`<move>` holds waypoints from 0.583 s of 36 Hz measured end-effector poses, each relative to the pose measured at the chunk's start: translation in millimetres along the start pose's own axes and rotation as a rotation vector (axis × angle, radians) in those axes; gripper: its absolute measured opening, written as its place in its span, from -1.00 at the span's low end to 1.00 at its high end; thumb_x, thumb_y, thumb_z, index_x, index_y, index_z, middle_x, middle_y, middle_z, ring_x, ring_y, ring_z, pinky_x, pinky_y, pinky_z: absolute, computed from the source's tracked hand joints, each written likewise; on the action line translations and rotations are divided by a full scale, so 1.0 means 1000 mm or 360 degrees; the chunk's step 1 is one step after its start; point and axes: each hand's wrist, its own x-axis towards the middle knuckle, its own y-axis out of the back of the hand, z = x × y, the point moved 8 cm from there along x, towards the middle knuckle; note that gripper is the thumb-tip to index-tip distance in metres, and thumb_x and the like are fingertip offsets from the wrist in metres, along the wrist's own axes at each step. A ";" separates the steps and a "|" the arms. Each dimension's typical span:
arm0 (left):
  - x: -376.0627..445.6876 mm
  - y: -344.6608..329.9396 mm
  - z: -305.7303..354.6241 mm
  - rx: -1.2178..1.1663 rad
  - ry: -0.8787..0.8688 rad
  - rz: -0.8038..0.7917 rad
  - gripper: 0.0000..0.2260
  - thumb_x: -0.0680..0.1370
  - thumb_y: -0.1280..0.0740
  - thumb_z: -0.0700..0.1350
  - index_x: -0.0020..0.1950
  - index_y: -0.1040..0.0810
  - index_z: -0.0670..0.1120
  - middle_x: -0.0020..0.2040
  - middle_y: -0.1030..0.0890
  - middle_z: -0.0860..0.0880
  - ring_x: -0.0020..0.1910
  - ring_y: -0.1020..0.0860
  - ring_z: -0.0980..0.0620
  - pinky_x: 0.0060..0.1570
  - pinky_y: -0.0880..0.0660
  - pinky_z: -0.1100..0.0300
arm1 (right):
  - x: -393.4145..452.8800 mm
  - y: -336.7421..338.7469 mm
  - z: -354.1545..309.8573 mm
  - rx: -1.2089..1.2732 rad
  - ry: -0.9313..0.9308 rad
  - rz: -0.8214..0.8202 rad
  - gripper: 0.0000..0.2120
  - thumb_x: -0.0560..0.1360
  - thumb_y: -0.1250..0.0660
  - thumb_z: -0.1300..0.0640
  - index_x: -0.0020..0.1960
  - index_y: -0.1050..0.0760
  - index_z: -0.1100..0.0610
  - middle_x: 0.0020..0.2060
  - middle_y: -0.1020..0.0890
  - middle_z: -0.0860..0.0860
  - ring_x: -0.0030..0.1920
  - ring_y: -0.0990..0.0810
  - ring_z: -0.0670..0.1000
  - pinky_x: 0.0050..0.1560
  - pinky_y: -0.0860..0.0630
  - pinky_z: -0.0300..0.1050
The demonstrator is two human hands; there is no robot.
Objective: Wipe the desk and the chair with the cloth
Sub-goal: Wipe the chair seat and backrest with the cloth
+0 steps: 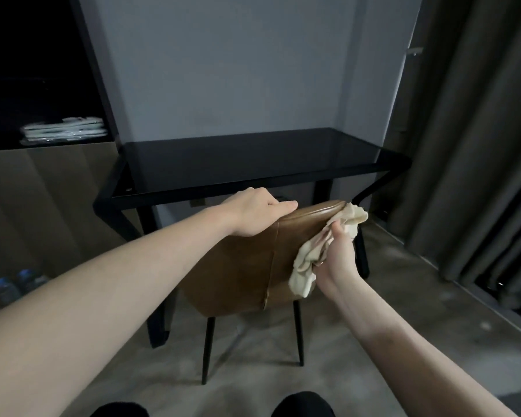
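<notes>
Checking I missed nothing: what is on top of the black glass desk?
Nothing shows on the visible top of the black glass desk. The left hand and the brown leather chair back cover a stretch of its near edge.

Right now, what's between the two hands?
In the head view, only the brown chair back lies between the left hand and the right hand gripping the cloth.

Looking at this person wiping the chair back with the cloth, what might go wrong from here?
The chair stands on thin legs; a hard push from the right hand might tip it toward the desk, though the left hand grips its top edge. The cloth is bunched, so loose folds may slip from the fingers or miss patches.
</notes>
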 end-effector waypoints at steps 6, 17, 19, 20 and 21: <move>-0.005 0.017 -0.010 -0.0373 0.0009 0.0068 -0.57 0.72 -0.13 0.04 -0.05 -0.79 0.04 -0.02 -0.73 0.08 0.01 -0.64 0.07 0.15 -0.47 0.08 | -0.055 -0.025 -0.016 -0.0092 0.0173 -0.0113 -0.54 0.59 -0.22 -0.23 0.43 -0.39 -0.10 0.24 -0.61 0.01 0.19 -0.62 0.05 0.21 -0.54 0.07; -0.033 0.028 -0.073 0.0078 0.0155 0.0205 -0.39 0.68 -0.07 0.25 -0.18 -0.58 -0.24 -0.20 -0.63 -0.24 -0.18 -0.63 -0.16 -0.02 -0.51 0.02 | -0.038 -0.023 0.010 -0.0200 0.0151 0.0443 0.03 0.20 -0.17 -0.56 0.53 -0.27 -0.02 0.37 -0.46 -0.02 0.33 -0.47 0.13 0.38 -0.36 0.24; -0.031 0.028 -0.070 0.0110 0.0136 0.0246 -0.41 0.68 -0.07 0.22 -0.21 -0.54 -0.23 -0.23 -0.61 -0.22 -0.21 -0.61 -0.13 -0.06 -0.49 0.06 | -0.017 -0.012 0.016 -0.0178 0.0166 0.0540 0.01 0.17 -0.13 -0.59 0.46 -0.37 -0.02 0.27 -0.54 0.01 0.26 -0.53 0.15 0.32 -0.41 0.25; -0.029 0.028 -0.069 0.0117 0.0131 0.0255 -0.43 0.68 -0.09 0.20 -0.26 -0.49 -0.23 -0.28 -0.57 -0.22 -0.25 -0.59 -0.12 -0.12 -0.46 0.07 | -0.010 -0.007 0.020 -0.0174 0.0140 0.0597 0.01 0.17 -0.11 -0.60 0.44 -0.40 -0.03 0.23 -0.56 0.01 0.24 -0.54 0.16 0.31 -0.42 0.25; -0.028 0.028 -0.068 0.0126 0.0127 0.0264 -0.45 0.68 -0.10 0.18 -0.30 -0.41 -0.22 -0.35 -0.49 -0.21 -0.31 -0.54 -0.11 -0.18 -0.42 0.08 | -0.001 -0.002 0.026 -0.0173 0.0099 0.0633 0.00 0.17 -0.09 -0.61 0.44 -0.40 -0.05 0.21 -0.57 0.02 0.23 -0.54 0.17 0.31 -0.42 0.25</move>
